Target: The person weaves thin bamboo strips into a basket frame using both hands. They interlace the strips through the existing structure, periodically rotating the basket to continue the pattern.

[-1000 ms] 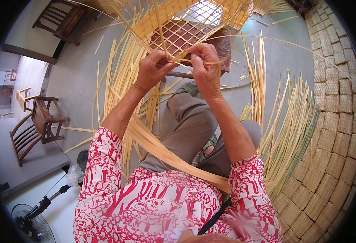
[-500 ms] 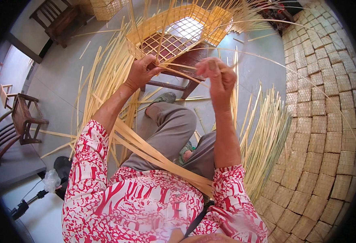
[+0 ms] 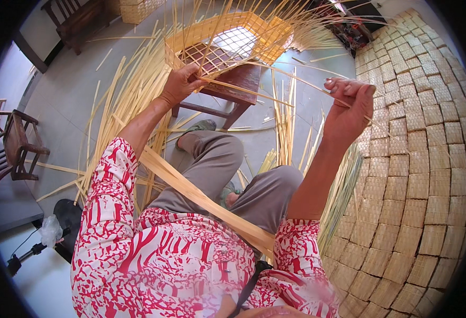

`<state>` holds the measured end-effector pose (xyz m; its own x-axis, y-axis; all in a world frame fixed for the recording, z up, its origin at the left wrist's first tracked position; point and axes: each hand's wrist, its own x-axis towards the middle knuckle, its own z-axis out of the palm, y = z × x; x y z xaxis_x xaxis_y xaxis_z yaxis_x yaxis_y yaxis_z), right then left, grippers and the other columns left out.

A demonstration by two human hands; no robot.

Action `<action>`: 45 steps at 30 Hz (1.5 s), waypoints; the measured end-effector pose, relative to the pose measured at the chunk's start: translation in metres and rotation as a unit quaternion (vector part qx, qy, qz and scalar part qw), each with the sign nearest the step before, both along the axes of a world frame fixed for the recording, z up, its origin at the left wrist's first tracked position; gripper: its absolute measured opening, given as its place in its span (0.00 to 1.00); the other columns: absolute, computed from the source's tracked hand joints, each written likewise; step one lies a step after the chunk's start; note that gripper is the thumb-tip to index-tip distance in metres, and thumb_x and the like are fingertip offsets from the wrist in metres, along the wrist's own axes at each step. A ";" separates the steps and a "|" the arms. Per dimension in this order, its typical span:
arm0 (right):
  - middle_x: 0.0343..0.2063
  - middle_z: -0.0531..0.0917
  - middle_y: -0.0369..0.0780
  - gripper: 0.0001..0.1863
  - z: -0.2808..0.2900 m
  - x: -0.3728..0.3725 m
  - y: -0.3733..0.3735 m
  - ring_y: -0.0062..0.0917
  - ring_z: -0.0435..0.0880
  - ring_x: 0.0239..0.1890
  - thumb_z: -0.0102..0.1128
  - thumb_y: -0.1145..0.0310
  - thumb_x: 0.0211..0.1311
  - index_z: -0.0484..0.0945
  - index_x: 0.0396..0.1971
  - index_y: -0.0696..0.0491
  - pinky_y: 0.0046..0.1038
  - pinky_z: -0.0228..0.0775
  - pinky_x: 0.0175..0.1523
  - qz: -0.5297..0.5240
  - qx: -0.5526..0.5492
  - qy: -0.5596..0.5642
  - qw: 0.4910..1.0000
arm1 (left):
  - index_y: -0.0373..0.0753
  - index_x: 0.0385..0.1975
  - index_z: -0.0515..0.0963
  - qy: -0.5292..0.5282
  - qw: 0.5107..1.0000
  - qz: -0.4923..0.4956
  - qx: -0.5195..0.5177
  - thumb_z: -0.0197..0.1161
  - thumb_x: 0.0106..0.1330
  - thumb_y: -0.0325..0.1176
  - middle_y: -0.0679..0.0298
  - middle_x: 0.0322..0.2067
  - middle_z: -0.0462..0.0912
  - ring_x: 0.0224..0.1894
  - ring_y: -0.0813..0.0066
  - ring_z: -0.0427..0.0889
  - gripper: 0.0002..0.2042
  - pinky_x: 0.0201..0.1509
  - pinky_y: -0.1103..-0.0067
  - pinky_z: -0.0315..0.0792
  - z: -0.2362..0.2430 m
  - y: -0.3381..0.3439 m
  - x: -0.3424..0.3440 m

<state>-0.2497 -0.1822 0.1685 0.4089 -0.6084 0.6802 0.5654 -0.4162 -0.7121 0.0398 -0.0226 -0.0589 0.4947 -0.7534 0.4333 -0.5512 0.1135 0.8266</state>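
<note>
Half-woven pale bamboo basket sits on a dark wooden stool on the grey concrete floor (loose strips everywhere). Left hand grips its rim, right hand pinches a thin bamboo strip. Stacked woven panels on the right.

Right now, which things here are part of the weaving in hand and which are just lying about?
In use:
left hand
right hand
thin strip pulled between them
half-woven basket
wooden stool

Lying about:
loose strips
stacked woven mats
chair
</note>
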 end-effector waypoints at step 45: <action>0.39 0.84 0.49 0.20 -0.253 -0.081 -0.158 0.34 0.88 0.36 0.43 0.57 0.81 0.73 0.44 0.62 0.26 0.87 0.35 -0.060 0.558 0.130 0.818 | 0.37 0.34 0.77 -0.027 0.999 -0.020 -0.025 0.68 0.68 0.26 0.71 0.25 0.78 0.27 0.87 0.77 0.05 0.31 0.85 0.70 0.019 0.013 -0.008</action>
